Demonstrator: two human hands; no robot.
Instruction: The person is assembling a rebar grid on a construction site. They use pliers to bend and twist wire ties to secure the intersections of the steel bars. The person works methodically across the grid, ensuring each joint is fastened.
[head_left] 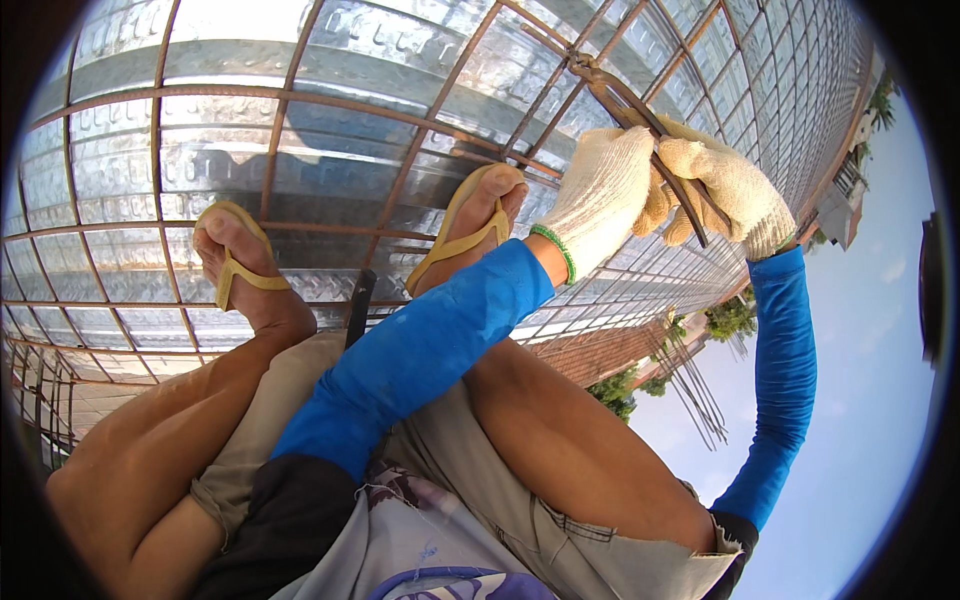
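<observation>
A pair of long-handled pincers (633, 112) is in my right hand (728, 187), whose cream knit glove closes round the handles. Its jaws touch the rusty steel bars near a crossing. My left hand (606, 182), in a matching glove with a green-edged cuff, lies against the left side of the pincers. The fingers of that hand are mostly hidden, so its grip cannot be made out. Beneath both hands runs a rebar mesh (352, 104), over shiny ribbed metal sheeting (370, 45). Any tie wire at the jaws is too small to tell.
My feet in yellow flip-flops (262, 255) rest on the mesh and sheeting. A dark flat bar (361, 305) shows between my legs. Upright bars (690, 390) stick out beyond the right edge, near a reddish roof (600, 350), trees and open sky.
</observation>
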